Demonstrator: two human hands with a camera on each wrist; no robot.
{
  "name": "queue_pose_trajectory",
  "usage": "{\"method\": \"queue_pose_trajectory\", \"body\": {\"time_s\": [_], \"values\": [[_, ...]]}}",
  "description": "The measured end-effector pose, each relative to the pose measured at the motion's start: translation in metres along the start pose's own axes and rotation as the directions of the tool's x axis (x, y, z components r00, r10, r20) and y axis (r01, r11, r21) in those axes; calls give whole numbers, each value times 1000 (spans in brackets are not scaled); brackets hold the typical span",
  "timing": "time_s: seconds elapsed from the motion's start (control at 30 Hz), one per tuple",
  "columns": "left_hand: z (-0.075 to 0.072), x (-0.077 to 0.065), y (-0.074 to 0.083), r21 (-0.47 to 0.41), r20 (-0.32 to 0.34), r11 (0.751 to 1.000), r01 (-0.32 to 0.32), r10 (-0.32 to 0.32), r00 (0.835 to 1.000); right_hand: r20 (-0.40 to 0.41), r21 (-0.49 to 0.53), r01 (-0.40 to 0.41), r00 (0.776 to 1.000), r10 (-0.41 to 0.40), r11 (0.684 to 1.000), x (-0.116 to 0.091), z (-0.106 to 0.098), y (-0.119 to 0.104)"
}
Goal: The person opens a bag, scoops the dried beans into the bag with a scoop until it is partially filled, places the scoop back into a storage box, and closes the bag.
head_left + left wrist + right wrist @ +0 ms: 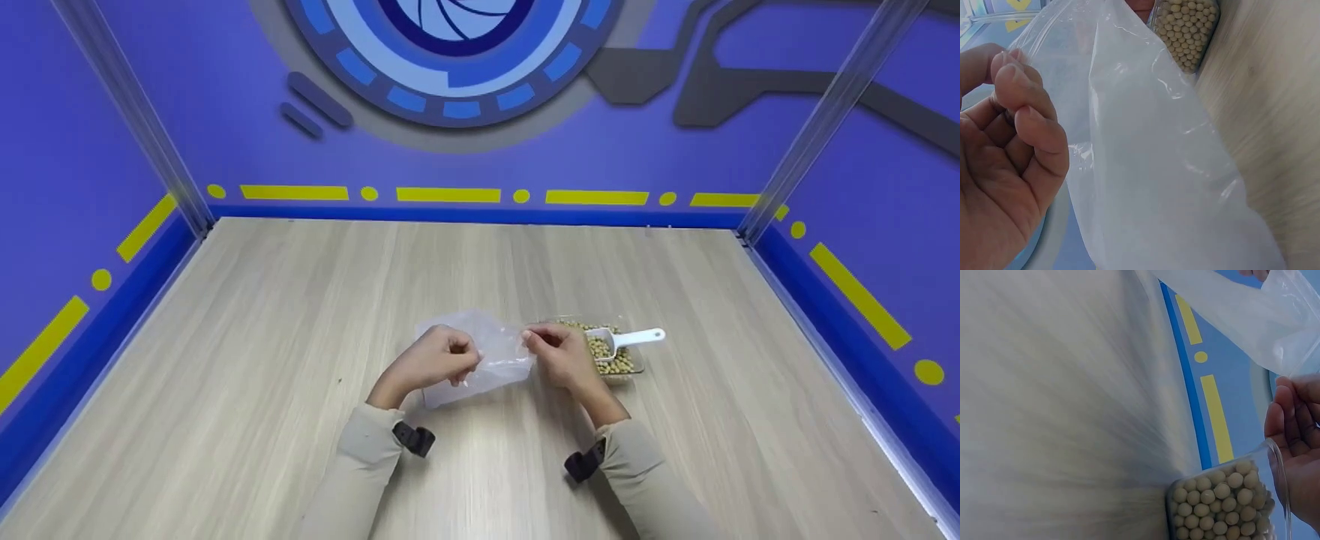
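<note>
A clear, frosted plastic bag point(499, 373) spans the space between both hands, with faint seal lines running along its top edge in the left wrist view. My left hand point(439, 356) pinches one side of that edge between thumb and fingertips. At the opposite corner, my right hand point(568, 360) pinches the bag point(1241, 318) with thumb and forefinger. Just beyond the right hand stands a clear plastic container point(643, 369) filled with round, pale beans point(619, 365). Part of the container is hidden behind that hand in the head view.
A white scoop point(639, 337) lies on the beans, its handle sticking out to the right past the rim. All of this is on a wood-grain table point(300, 315), bounded by blue panels point(225, 150) at the back and sides.
</note>
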State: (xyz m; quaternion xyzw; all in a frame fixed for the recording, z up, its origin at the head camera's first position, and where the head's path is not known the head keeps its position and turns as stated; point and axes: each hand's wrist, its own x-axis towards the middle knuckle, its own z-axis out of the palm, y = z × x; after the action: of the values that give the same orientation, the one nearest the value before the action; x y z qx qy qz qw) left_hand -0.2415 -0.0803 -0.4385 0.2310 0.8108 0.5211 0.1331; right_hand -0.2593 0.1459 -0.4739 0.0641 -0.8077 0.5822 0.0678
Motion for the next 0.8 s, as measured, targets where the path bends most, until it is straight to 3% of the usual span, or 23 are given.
{"method": "queue_pose_trajectory", "body": {"time_s": [0.37,0.63,0.8], "values": [[-6,-4,2,27,56,1000,7,-8,998,13,-6,5,1000,-5,1000,4,-9,4],[-9,-4,-2,58,-4,998,37,-37,999,2,-1,7,1000,-7,1000,5,-10,6],[-10,-5,-3,74,-39,997,36,-34,999,38,13,19,999,-19,1000,4,-11,7]]}}
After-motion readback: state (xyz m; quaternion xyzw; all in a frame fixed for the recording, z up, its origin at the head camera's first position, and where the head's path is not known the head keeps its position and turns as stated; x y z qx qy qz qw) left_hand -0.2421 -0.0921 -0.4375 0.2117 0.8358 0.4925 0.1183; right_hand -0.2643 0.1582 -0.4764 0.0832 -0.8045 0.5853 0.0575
